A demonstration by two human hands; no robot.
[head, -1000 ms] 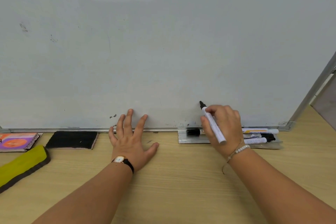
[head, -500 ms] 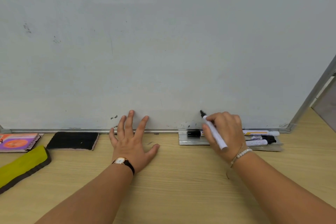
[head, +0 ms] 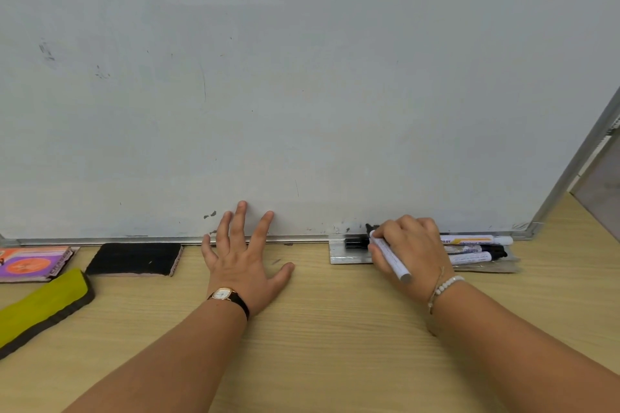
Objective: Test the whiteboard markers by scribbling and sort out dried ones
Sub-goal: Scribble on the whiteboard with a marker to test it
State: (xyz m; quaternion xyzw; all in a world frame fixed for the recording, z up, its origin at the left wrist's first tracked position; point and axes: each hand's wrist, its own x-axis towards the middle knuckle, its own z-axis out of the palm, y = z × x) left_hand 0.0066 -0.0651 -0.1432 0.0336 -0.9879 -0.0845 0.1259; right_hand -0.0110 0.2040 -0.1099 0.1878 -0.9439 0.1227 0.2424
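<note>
Right hand (head: 409, 248) pinching uncapped black marker (head: 390, 257), tip at whiteboard (head: 302, 77) bottom edge above marker tray (head: 345, 257); left hand (head: 241, 255) spread flat on counter (head: 335, 345) against same edge.

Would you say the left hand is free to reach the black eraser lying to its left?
Probably yes: the left hand lies flat on the table, holding nothing, and only bare wood shows between it and the black eraser by the whiteboard's lower edge.
</note>
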